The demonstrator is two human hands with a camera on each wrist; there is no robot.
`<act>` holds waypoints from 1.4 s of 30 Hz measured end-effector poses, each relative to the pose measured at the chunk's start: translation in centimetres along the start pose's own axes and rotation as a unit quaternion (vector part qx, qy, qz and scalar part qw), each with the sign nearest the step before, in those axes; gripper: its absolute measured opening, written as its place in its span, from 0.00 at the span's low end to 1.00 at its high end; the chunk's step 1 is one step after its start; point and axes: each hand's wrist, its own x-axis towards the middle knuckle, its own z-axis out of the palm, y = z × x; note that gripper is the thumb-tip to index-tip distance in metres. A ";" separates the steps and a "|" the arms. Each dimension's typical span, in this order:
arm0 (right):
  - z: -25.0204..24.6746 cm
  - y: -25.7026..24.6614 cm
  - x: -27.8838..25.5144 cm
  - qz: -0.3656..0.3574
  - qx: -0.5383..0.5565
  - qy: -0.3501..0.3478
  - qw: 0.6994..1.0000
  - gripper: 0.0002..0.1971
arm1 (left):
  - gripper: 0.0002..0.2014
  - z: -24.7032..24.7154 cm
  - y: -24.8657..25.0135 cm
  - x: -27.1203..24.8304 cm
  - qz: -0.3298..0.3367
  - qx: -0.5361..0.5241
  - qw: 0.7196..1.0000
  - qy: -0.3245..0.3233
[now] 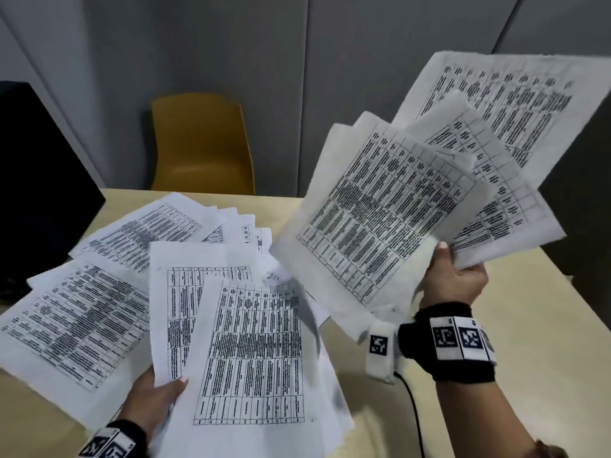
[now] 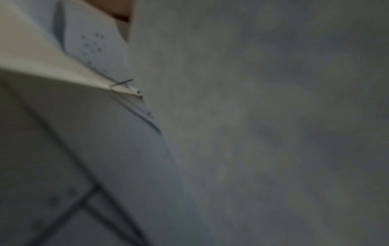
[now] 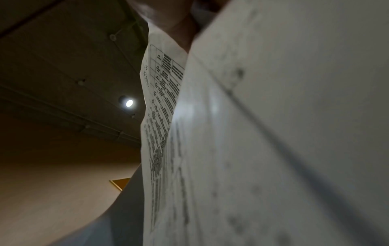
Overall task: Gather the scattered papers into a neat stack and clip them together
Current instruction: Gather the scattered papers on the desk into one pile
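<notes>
My right hand [image 1: 454,279] grips a fanned bunch of printed sheets [image 1: 390,206] and holds them raised above the table's right side; the same sheets [image 3: 263,133] fill the right wrist view. My left hand [image 1: 155,401] pinches the near edge of several printed sheets [image 1: 244,358] at the front of the table, thumb on top. More printed papers [image 1: 109,269] lie spread and overlapping across the left half of the table. The left wrist view shows only blurred paper [image 2: 101,133] up close. No clip is visible.
The pale wooden table [image 1: 463,375] has a bare patch at right, crossed by a black cable [image 1: 415,414]. A yellow chair [image 1: 201,143] stands behind the table. A dark monitor [image 1: 43,180] sits at the left edge. Grey wall panels rise behind.
</notes>
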 end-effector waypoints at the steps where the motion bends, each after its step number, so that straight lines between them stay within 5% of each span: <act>1: 0.4 0.1 -0.2 0.008 0.008 -0.003 1.000 0.16 | 0.16 0.1 -0.1 0.0 0.000 0.002 1.000 0.001; 7: 1.6 2.2 -3.7 0.088 -0.036 -0.091 0.991 0.04 | 0.19 0.5 0.0 -0.2 -0.022 -0.006 1.000 -0.008; 12: -0.1 5.6 -6.9 0.152 -0.102 -0.168 0.969 0.02 | 0.09 0.9 0.5 -0.3 -0.015 -0.003 1.000 -0.010; 17: -2.9 7.5 -8.5 0.204 -0.138 -0.221 0.944 0.01 | 0.15 2.4 1.6 -1.2 0.021 -0.005 0.999 -0.040; 22: -4.9 10.6 -7.9 0.268 -0.188 -0.273 0.905 0.24 | 0.14 2.9 1.5 -1.4 0.040 -0.007 0.998 -0.042; 28: -5.9 8.5 -6.8 0.256 -0.084 -0.248 0.930 0.05 | 0.11 3.2 1.7 -1.9 0.035 -0.009 0.998 -0.050; 31: -6.2 9.2 -6.6 0.242 -0.141 -0.289 0.915 0.09 | 0.11 3.6 1.8 -1.9 0.024 -0.009 0.999 -0.046; 34: -6.7 10.9 -6.5 0.264 -0.146 -0.324 0.896 0.03 | 0.11 3.9 1.6 -1.7 0.010 -0.010 1.000 -0.028; 36: -6.6 11.1 -6.4 0.267 -0.118 -0.325 0.899 0.08 | 0.13 4.4 1.8 -1.8 -0.003 -0.009 1.000 -0.026; 40: -5.8 10.5 -5.8 0.272 -0.070 -0.377 0.882 0.48 | 0.16 5.1 2.3 -2.0 -0.018 -0.040 0.997 -0.060; 42: -6.2 10.5 -6.0 0.281 -0.093 -0.402 0.867 0.54 | 0.17 5.1 2.7 -2.2 -0.025 -0.046 0.995 -0.084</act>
